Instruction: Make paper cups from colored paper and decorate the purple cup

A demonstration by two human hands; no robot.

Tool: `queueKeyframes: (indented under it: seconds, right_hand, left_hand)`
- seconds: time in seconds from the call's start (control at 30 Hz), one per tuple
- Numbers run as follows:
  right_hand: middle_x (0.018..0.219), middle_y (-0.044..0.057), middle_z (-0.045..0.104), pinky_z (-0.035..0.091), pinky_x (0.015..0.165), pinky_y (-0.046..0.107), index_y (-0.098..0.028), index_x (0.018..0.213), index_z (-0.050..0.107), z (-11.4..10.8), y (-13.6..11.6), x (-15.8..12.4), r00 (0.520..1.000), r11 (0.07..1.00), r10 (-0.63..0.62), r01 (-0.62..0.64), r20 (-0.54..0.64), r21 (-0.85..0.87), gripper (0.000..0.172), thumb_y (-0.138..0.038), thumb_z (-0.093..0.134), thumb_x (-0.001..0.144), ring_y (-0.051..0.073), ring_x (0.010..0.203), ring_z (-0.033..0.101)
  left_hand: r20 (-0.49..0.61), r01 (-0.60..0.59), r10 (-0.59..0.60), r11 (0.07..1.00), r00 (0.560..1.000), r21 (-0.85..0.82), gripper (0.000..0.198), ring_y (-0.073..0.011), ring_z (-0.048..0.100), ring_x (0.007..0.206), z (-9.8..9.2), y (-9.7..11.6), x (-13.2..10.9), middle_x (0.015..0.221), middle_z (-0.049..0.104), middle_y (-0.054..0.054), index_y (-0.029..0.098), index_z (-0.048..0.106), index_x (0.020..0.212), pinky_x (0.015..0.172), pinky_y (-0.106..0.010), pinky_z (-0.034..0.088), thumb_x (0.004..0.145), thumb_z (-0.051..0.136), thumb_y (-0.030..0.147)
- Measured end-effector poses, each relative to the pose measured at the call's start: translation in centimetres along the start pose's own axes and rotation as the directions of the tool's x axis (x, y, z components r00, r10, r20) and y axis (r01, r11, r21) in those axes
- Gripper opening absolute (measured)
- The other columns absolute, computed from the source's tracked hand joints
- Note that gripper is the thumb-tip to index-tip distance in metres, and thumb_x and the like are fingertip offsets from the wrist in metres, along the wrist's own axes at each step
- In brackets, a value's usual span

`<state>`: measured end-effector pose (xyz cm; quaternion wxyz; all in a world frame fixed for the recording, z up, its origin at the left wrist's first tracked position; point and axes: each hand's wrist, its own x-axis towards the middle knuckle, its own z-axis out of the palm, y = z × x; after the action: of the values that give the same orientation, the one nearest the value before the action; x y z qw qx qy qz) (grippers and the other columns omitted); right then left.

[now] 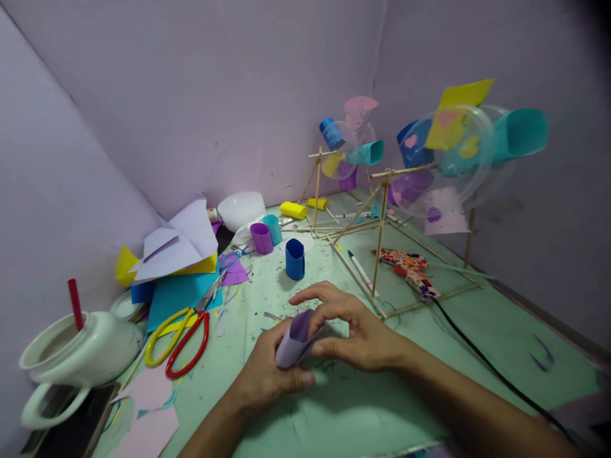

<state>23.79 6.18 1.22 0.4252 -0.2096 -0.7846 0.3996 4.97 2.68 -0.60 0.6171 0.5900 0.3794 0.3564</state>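
Note:
Both my hands meet at the lower middle over a green work surface [363, 407]. Between them is a small piece of purple paper [296, 340] curled into a loose tube. My left hand [265, 375] grips the tube from below, fingers closed round it. My right hand [353, 327] pinches the tube's upper edge with thumb and fingers, the other fingers arched above it. A blue paper tube [294, 259] stands upright just beyond my hands.
Red and yellow scissors [184, 337] lie left of my hands, beside coloured paper sheets [176, 254] and a white jug [76, 359]. Purple and teal tubes [266, 235] stand farther back. Two stick-framed paper wheels [449, 159] and a glue gun [413, 270] with black cord occupy the right.

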Motion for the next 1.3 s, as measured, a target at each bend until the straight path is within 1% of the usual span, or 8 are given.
queueKeyframes:
  seconds: [0.33, 0.57, 0.73, 0.83, 0.93, 1.03, 1.17, 1.3]
  right_hand:
    - [0.114, 0.008, 0.065, 0.042, 0.094, 0.043, -0.019, 0.074, 0.067, -0.4, 0.7, 0.2, 0.996, 1.0, 0.01, -0.008, 0.083, -0.02, 0.007, -0.023, 0.074, 0.075, 0.023, 0.109, 0.055]
    - [0.115, 0.008, 0.064, 0.043, 0.094, 0.044, -0.021, 0.083, 0.07, -0.2, 0.5, 0.2, 0.991, 0.999, 0.031, -0.026, 0.129, -0.036, 0.019, -0.028, 0.079, 0.069, 0.024, 0.11, 0.055]
    - [0.113, 0.009, 0.064, 0.043, 0.095, 0.044, -0.022, 0.094, 0.067, -0.5, 0.6, 0.2, 0.992, 0.993, 0.119, -0.117, -0.049, 0.033, 0.029, -0.033, 0.077, 0.07, 0.025, 0.108, 0.058]
    - [0.116, 0.01, 0.062, 0.039, 0.101, 0.046, -0.022, 0.111, 0.058, -0.5, 0.9, 0.2, 0.953, 0.958, 0.244, -0.21, -0.179, 0.193, 0.044, -0.037, 0.072, 0.072, 0.026, 0.111, 0.056]
    - [0.121, 0.014, 0.058, 0.04, 0.099, 0.048, -0.019, 0.124, 0.044, 0.5, 1.0, 0.4, 0.913, 0.887, 0.391, -0.34, -0.117, 0.313, 0.07, -0.033, 0.076, 0.064, 0.028, 0.11, 0.056]
    - [0.127, 0.016, 0.052, 0.045, 0.092, 0.046, -0.018, 0.129, 0.037, 1.9, 0.9, 0.6, 0.859, 0.821, 0.509, -0.466, -0.055, 0.329, 0.087, -0.027, 0.079, 0.054, 0.028, 0.103, 0.058]
    - [0.12, 0.013, 0.054, 0.047, 0.089, 0.043, -0.018, 0.132, 0.035, 3.1, 0.9, 0.5, 0.845, 0.803, 0.53, -0.475, -0.069, 0.36, 0.09, -0.024, 0.079, 0.054, 0.025, 0.097, 0.06]
    - [0.1, 0.007, 0.059, 0.046, 0.087, 0.041, -0.018, 0.133, 0.035, 2.7, 1.1, 0.4, 0.863, 0.8, 0.502, -0.444, -0.047, 0.403, 0.083, -0.024, 0.075, 0.06, 0.023, 0.092, 0.06]
  left_hand:
    - [0.086, 0.094, -0.078, 0.976, 0.993, -0.195, 0.045, -0.0111, 0.041, 0.064, -0.5, -0.2, -0.4, 0.072, 0.053, 0.0, 0.013, 0.061, 0.084, 0.056, -0.023, 0.03, 0.061, 0.076, 0.05]
    - [0.025, 0.088, -0.087, 0.995, 0.996, -0.043, 0.063, -0.0173, 0.047, 0.08, 0.2, 0.4, -0.3, 0.089, 0.057, -0.003, 0.015, 0.059, 0.109, 0.068, -0.026, 0.037, 0.061, 0.076, 0.051]
    - [-0.023, 0.093, -0.092, 0.995, 0.996, 0.043, 0.059, -0.0139, 0.047, 0.069, 0.0, 0.1, -0.4, 0.078, 0.055, 0.001, 0.015, 0.055, 0.113, 0.062, -0.025, 0.037, 0.065, 0.073, 0.045]
    - [-0.13, 0.127, -0.113, 0.987, 0.985, 0.104, 0.068, -0.015, 0.05, 0.067, 0.0, 0.1, -0.4, 0.075, 0.055, 0.002, 0.015, 0.049, 0.121, 0.062, -0.026, 0.041, 0.063, 0.073, 0.041]
    - [-0.27, 0.165, -0.104, 0.963, 0.957, 0.212, 0.071, -0.0203, 0.058, 0.079, 0.5, 0.3, -0.2, 0.089, 0.062, -0.003, 0.016, 0.044, 0.126, 0.072, -0.031, 0.046, 0.064, 0.072, 0.033]
    - [-0.331, 0.157, -0.071, 0.958, 0.941, 0.239, 0.079, -0.0266, 0.058, 0.105, 1.4, 0.5, 0.1, 0.122, 0.059, -0.011, 0.016, 0.034, 0.134, 0.089, -0.035, 0.045, 0.065, 0.07, 0.03]
    - [-0.389, 0.189, -0.09, 0.955, 0.917, 0.226, 0.098, -0.0317, 0.052, 0.119, 2.4, 0.6, 0.1, 0.135, 0.051, -0.018, 0.014, 0.012, 0.145, 0.1, -0.043, 0.039, 0.069, 0.07, 0.038]
    - [-0.33, 0.153, -0.064, 0.955, 0.942, 0.253, 0.098, -0.0329, 0.046, 0.126, 2.1, 0.6, -0.3, 0.14, 0.046, -0.021, 0.01, 0.011, 0.145, 0.103, -0.045, 0.036, 0.072, 0.068, 0.039]
